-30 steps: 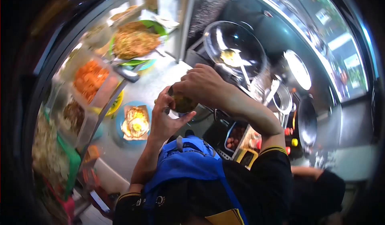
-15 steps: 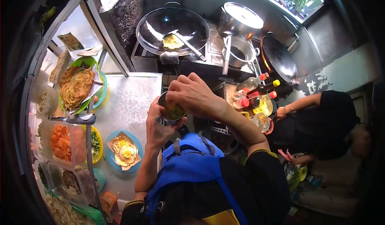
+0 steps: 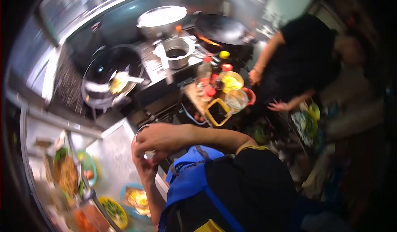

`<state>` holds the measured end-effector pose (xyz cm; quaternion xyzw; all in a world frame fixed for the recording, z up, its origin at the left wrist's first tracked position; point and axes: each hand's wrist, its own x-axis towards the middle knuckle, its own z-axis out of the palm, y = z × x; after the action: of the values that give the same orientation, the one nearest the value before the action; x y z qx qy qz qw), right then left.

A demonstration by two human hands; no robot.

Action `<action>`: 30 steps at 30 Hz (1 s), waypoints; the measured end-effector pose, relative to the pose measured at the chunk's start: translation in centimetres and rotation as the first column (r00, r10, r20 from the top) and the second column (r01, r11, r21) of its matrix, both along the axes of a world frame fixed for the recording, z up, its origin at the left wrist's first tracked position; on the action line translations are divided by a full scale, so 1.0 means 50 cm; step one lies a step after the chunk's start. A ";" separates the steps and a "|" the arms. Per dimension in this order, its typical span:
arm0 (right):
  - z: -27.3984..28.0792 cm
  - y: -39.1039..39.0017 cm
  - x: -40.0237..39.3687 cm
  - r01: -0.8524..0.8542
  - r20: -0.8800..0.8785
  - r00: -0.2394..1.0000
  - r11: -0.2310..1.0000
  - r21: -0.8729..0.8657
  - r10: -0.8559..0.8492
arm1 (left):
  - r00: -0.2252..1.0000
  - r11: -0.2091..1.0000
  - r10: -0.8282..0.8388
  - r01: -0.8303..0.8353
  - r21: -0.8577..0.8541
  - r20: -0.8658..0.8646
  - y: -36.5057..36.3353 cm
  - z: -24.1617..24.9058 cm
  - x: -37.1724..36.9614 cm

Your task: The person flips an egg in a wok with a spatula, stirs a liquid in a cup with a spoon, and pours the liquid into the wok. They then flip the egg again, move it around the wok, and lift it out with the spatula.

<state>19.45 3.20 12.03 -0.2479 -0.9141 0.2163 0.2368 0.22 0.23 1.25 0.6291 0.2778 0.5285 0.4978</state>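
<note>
In front of my chest, my left hand (image 3: 142, 159) is wrapped round a metal cup (image 3: 143, 126). Only a sliver of the cup's rim shows, and its contents are hidden. My right hand (image 3: 161, 138) lies across the cup's mouth with its fingers curled down. Those fingertips are out of sight, so what they pinch cannot be seen. Below and to the left, a fried egg (image 3: 140, 199) rests on paper on a blue plate (image 3: 125, 190). A yellow plate (image 3: 123, 220) of chopped greens stands beside it.
A wok (image 3: 99, 62) with yellow food and a spatula sits on the stove. Pots (image 3: 163, 19) and another wok (image 3: 221, 28) over a flame stand further right. Sauce bottles (image 3: 204, 71) and bowls crowd a side table. A person in black (image 3: 304, 62) stands at right.
My view has swung right, so the stove and the other person appear further left. My right hand now covers most of the cup, which both hands still stay around.
</note>
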 end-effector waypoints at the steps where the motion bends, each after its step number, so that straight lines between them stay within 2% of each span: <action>1: -0.012 -0.006 0.000 0.047 0.020 0.999 0.999 0.008 -0.047 | 0.989 0.982 -0.058 0.081 -0.173 0.134 -0.009 -0.006 0.005; 2: -0.022 -0.009 -0.004 0.086 0.036 0.996 0.996 0.011 -0.087 | 0.963 0.924 -0.083 0.171 -0.342 0.257 -0.015 -0.011 0.005; 3: -0.018 -0.011 -0.002 0.161 0.137 0.976 0.985 0.055 -0.167 | 0.957 0.914 -0.151 0.231 -0.335 0.248 -0.010 -0.017 0.008; 4: -0.031 -0.013 0.009 0.217 0.054 0.974 0.973 0.073 -0.221 | 0.989 0.940 -0.130 0.146 -0.307 0.075 0.000 -0.024 0.013; 5: -0.013 -0.019 0.028 0.310 0.094 0.945 0.950 0.043 -0.313 | 0.991 0.964 -0.096 0.069 -0.255 -0.096 0.014 -0.027 0.031; 6: 0.003 -0.029 0.047 0.401 0.137 0.907 0.916 0.011 -0.399 | 0.982 0.959 -0.162 0.133 -0.251 -0.101 0.025 -0.010 0.057; 8: -0.008 -0.042 0.089 0.537 0.071 0.843 0.842 -0.051 -0.533 | 0.893 0.997 0.050 -0.074 -0.036 -0.447 0.027 0.045 0.103; 10: -0.010 -0.057 0.125 0.629 0.007 0.774 0.769 -0.116 -0.633 | 0.905 0.999 0.049 -0.041 0.027 -0.423 0.033 0.051 0.134; 12: -0.008 -0.080 0.161 0.515 -0.182 0.791 0.796 -0.319 -0.584 | 0.896 0.992 0.056 0.000 0.125 -0.440 0.046 0.042 0.152; 13: -0.016 -0.083 0.168 0.505 -0.223 0.774 0.791 -0.346 -0.592 | 0.907 0.991 0.037 0.020 0.130 -0.421 0.048 0.045 0.163; 14: -0.018 -0.082 0.173 0.529 -0.227 0.755 0.776 -0.344 -0.616 | 0.906 0.990 0.010 0.052 0.134 -0.422 0.053 0.043 0.171; 16: -0.021 -0.088 0.188 0.721 -0.079 0.650 0.647 -0.247 -0.755 | 0.897 0.970 0.033 0.077 0.231 -0.440 0.061 0.030 0.181; 17: -0.016 -0.096 0.195 0.713 -0.078 0.640 0.628 -0.313 -0.765 | 0.893 0.957 0.048 0.088 0.277 -0.447 0.062 0.028 0.190; 18: -0.026 -0.098 0.198 0.728 -0.080 0.619 0.609 -0.316 -0.782 | 0.892 0.954 0.023 0.115 0.276 -0.451 0.061 0.026 0.201; 20: -0.042 -0.098 0.195 0.483 -0.262 0.741 0.762 -0.432 -0.618 | 0.883 0.997 -0.053 0.073 0.026 -0.467 0.057 0.027 0.210; 21: -0.043 -0.106 0.198 0.476 -0.275 0.729 0.754 -0.454 -0.626 | 0.895 0.995 -0.077 0.096 0.020 -0.439 0.055 0.028 0.215; 22: -0.043 -0.108 0.201 0.480 -0.277 0.725 0.751 -0.454 -0.631 | 0.894 0.995 -0.083 0.102 0.021 -0.441 0.058 0.020 0.213; 24: -0.043 -0.102 0.202 0.788 -0.087 0.540 0.540 -0.296 -0.837 | 0.912 0.987 -0.067 0.121 0.109 -0.405 0.062 0.007 0.203; 25: -0.045 -0.095 0.203 0.820 0.011 0.531 0.511 -0.259 -0.847 | 0.890 0.981 -0.007 0.095 0.169 -0.456 0.063 0.005 0.196; 26: -0.037 -0.096 0.202 0.807 0.010 0.551 0.531 -0.259 -0.834 | 0.889 0.983 0.015 0.071 0.170 -0.457 0.061 0.000 0.199; 28: -0.016 -0.118 0.191 0.592 -0.078 0.746 0.712 -0.377 -0.661 | 0.957 0.990 -0.013 0.053 0.131 -0.291 0.058 -0.015 0.195; 29: -0.018 -0.108 0.185 0.627 -0.121 0.723 0.719 -0.299 -0.681 | 0.959 0.971 -0.067 0.126 0.205 -0.274 0.062 0.000 0.195; 30: -0.031 -0.084 0.176 0.629 -0.183 0.724 0.746 -0.221 -0.665 | 0.969 0.981 -0.098 0.133 0.143 -0.225 0.070 -0.011 0.170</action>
<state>28.27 -0.98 10.48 -0.5386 -0.7142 0.2146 0.3922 8.72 3.71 0.68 0.7353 0.2507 0.4470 0.4434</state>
